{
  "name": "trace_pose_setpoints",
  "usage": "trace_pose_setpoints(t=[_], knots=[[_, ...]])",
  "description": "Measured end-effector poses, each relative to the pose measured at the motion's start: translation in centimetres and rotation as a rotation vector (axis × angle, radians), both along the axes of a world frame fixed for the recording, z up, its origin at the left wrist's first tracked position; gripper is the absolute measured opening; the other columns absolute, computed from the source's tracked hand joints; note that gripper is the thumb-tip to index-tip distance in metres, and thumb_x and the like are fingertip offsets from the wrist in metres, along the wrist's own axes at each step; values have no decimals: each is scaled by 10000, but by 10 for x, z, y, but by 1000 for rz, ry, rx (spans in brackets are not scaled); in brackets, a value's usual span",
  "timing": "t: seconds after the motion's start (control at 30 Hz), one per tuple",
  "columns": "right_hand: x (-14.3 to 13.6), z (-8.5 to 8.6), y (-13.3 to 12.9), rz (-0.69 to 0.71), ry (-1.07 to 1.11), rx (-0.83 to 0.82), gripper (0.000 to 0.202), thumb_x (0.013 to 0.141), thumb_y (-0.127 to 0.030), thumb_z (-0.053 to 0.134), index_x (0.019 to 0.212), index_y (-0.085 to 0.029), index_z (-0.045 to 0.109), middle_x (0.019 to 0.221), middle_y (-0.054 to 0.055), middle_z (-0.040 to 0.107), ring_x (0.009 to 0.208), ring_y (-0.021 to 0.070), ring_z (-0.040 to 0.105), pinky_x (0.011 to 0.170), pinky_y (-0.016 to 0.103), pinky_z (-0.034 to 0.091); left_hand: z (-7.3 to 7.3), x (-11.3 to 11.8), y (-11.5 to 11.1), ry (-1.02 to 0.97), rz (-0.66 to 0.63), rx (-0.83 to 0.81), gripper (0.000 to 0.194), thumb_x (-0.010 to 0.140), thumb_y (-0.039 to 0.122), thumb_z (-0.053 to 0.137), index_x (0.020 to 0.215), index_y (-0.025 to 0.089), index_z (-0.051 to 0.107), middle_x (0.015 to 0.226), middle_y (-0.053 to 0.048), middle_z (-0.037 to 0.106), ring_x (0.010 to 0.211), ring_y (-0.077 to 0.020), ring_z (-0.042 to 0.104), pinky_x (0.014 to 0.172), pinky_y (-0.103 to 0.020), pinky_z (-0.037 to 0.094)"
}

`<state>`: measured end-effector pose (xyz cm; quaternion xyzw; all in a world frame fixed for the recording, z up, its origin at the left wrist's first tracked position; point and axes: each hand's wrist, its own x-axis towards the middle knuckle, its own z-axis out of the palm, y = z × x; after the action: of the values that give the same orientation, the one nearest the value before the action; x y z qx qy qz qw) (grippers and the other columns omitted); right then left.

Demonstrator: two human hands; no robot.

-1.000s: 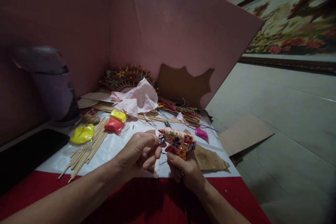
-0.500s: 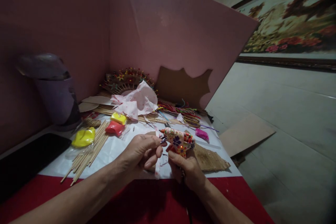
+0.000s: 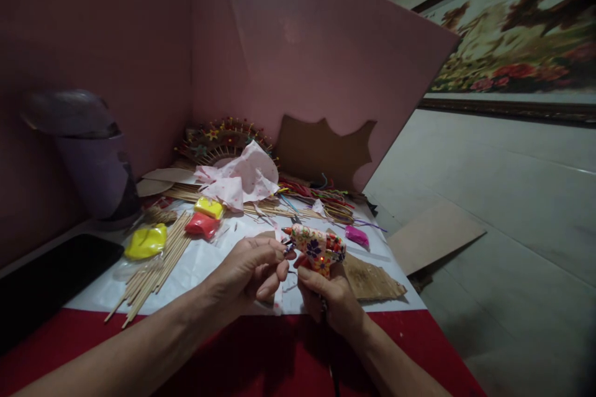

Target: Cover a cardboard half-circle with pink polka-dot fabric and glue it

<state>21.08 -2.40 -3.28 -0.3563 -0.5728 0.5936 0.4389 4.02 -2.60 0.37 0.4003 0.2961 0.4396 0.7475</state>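
Observation:
My right hand (image 3: 335,298) is wrapped round the handle of a glue gun (image 3: 315,247) with a bright flower pattern and a small lit orange light. Its reddish nozzle points left. My left hand (image 3: 251,267) is closed in a pinch just below the nozzle, on a small dark blue and white piece (image 3: 289,249) too small to name. Between the hands, a narrow pale strip with pink dots (image 3: 278,304) hangs down at the table edge. Brown corrugated cardboard (image 3: 375,282) lies beyond my right hand.
Wooden sticks (image 3: 158,267), yellow clay packets (image 3: 146,242) and a red packet (image 3: 203,225) lie left. Behind are dotted cloth (image 3: 242,180), a decorated fan-shaped piece (image 3: 228,139) and coloured cords (image 3: 316,192). A purple bin (image 3: 95,177) and black flat object (image 3: 60,279) stand left; a magenta packet (image 3: 356,236) lies right.
The whole view has shifted very slightly. Both hands and the glue gun keep almost the same pose, with the left pinch still close to the nozzle.

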Motion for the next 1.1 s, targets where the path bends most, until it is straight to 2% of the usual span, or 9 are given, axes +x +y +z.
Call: trace_pose_setpoints(t=[0.17, 0.33, 0.53, 0.67, 0.77, 0.97, 1.1], knots=[[-2, 5, -2, -21, -44, 6, 302, 744, -415, 657, 687, -139, 549, 355, -86, 402, 256, 36, 293, 279, 173, 240, 2, 0, 0, 26, 23, -12, 194, 688, 284, 617, 574, 131, 581, 431, 30, 515, 260, -9, 278, 327, -176, 173], [-2, 6, -2, -19, -42, -2, 300, 735, -413, 664, 689, -141, 546, 385, -82, 411, 260, 37, 299, 275, 177, 254, -2, -2, 3, 81, 21, -14, 268, 682, 306, 582, 487, 128, 543, 357, 32, 441, 239, -5, 234, 326, -178, 148], [-1, 4, -1, -13, -30, 3, 314, 755, -430, 646, 678, -147, 533, 382, -85, 407, 262, 34, 297, 274, 167, 257, -2, -1, 1, 36, -2, 9, 279, 725, 293, 559, 501, 126, 564, 287, 48, 363, 257, -16, 227, 341, -166, 158], [0, 1, 0, -18, -42, 3, 310, 766, -418, 642, 671, -142, 536, 382, -80, 414, 266, 35, 307, 280, 169, 255, 1, -1, -1, -36, 5, -38, 200, 716, 268, 590, 580, 121, 591, 416, 30, 485, 283, -10, 291, 341, -158, 168], [1, 0, 0, -12, -40, 11, 296, 762, -406, 646, 683, -141, 541, 381, -83, 411, 267, 34, 301, 281, 169, 254, 0, -1, 1, -20, 15, -38, 185, 711, 264, 599, 593, 122, 588, 468, 12, 544, 262, -2, 273, 328, -166, 159], [0, 2, -1, -5, -19, 12, 275, 740, -382, 660, 679, -145, 535, 359, -92, 388, 262, 31, 281, 277, 163, 228, -2, -2, 3, 30, 10, -59, 253, 727, 245, 527, 503, 129, 540, 375, 28, 463, 240, 0, 228, 326, -168, 150], [-1, 3, -2, -15, -14, 16, 306, 740, -415, 655, 661, -148, 530, 346, -93, 373, 256, 31, 271, 278, 168, 220, -2, -1, 1, 10, -35, -46, 252, 731, 235, 520, 509, 124, 561, 333, 44, 410, 244, -8, 242, 337, -166, 188]])
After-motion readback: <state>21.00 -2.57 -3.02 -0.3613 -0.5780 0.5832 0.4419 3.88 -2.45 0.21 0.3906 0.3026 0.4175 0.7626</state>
